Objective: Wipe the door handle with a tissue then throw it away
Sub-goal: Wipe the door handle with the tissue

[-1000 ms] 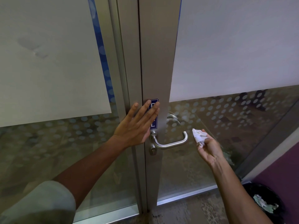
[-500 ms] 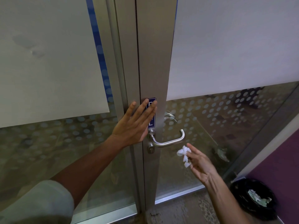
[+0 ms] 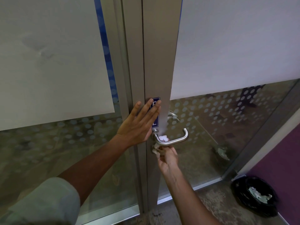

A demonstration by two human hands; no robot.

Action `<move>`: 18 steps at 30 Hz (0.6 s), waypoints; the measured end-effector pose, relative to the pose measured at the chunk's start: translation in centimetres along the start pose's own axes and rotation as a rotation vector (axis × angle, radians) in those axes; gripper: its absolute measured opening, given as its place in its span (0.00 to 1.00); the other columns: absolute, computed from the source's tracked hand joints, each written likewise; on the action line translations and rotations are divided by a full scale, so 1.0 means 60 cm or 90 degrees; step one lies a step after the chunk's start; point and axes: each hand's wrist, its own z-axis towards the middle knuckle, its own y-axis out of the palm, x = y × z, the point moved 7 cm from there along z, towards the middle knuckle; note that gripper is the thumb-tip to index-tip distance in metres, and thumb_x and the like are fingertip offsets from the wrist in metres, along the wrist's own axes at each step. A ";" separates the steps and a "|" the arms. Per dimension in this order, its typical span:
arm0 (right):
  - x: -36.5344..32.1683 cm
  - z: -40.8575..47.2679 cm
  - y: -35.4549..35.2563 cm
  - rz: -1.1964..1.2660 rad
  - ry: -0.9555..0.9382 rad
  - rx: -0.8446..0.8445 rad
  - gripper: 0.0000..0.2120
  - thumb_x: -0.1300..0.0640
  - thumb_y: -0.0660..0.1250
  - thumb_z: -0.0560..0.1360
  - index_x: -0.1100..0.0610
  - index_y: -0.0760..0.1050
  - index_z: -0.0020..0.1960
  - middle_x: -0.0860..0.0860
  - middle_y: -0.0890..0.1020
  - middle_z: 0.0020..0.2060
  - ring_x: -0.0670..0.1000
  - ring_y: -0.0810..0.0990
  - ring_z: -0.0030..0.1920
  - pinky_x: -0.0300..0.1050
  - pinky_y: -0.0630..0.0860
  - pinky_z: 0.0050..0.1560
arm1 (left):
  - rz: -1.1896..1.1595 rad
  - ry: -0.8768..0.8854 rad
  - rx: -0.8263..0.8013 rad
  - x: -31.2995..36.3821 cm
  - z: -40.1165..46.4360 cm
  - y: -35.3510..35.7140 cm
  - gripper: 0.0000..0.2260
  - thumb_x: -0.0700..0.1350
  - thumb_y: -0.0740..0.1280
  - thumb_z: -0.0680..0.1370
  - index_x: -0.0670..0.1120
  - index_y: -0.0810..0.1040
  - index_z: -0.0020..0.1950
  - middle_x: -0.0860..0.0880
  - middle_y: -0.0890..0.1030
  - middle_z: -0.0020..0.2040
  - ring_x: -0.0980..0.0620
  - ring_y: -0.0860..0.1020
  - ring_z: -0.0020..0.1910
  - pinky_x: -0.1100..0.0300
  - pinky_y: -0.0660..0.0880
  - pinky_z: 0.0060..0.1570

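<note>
A metal door handle (image 3: 172, 140) sticks out from the grey frame of a glass door (image 3: 159, 62), its lever running to the right and bending back toward the glass at its free end. The right hand (image 3: 168, 157) comes up from below, just under the lever near its pivot, with its fingers (image 3: 162, 151) clenched around a crumpled white tissue (image 3: 162, 138). Part of the tissue shows above the lever, between it and the frame, and part bunches beneath it at the fingertips, so the tissue is pressed against the handle close to the frame. The left hand (image 3: 139, 123) lies flat against the frame just left of the handle, its fingers spread and released, grasping nothing; the fingertips overlap a small dark blue sign (image 3: 156, 114) with white letters that sits on the frame above the handle. A pale sleeve (image 3: 42, 203) covers the left upper arm at the near left. The glass panels on both sides are frosted white in their upper part and carry a pattern of pale dots lower down. On the speckled floor (image 3: 215, 203) at the near right, well apart from the handle, stands a bin lined with a black bag (image 3: 254, 195), next to a purple wall (image 3: 284, 153), with crumpled pale paper lying inside it.
</note>
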 end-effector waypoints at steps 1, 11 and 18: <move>0.004 -0.002 0.006 0.018 -0.004 0.008 0.18 0.80 0.57 0.75 0.62 0.76 0.52 0.61 0.78 0.35 0.52 0.77 0.25 0.38 0.70 0.21 | 0.001 0.000 -0.001 0.000 0.000 0.001 0.37 0.59 0.55 0.79 0.40 0.53 0.82 0.39 0.54 0.82 0.39 0.51 0.81 0.36 0.33 0.77; 0.027 -0.028 0.028 0.081 0.005 0.043 0.18 0.80 0.57 0.75 0.63 0.76 0.55 0.57 0.81 0.30 0.47 0.78 0.25 0.37 0.74 0.23 | -0.007 0.002 -0.002 0.002 -0.002 0.003 0.38 0.59 0.56 0.78 0.39 0.51 0.82 0.39 0.52 0.83 0.38 0.50 0.81 0.36 0.34 0.77; 0.033 -0.043 0.041 0.070 0.065 0.061 0.14 0.76 0.59 0.79 0.64 0.76 0.59 0.59 0.79 0.41 0.47 0.81 0.23 0.36 0.76 0.21 | -0.011 0.008 -0.003 0.001 -0.001 0.005 0.40 0.60 0.57 0.78 0.38 0.49 0.82 0.38 0.49 0.82 0.36 0.50 0.81 0.35 0.33 0.77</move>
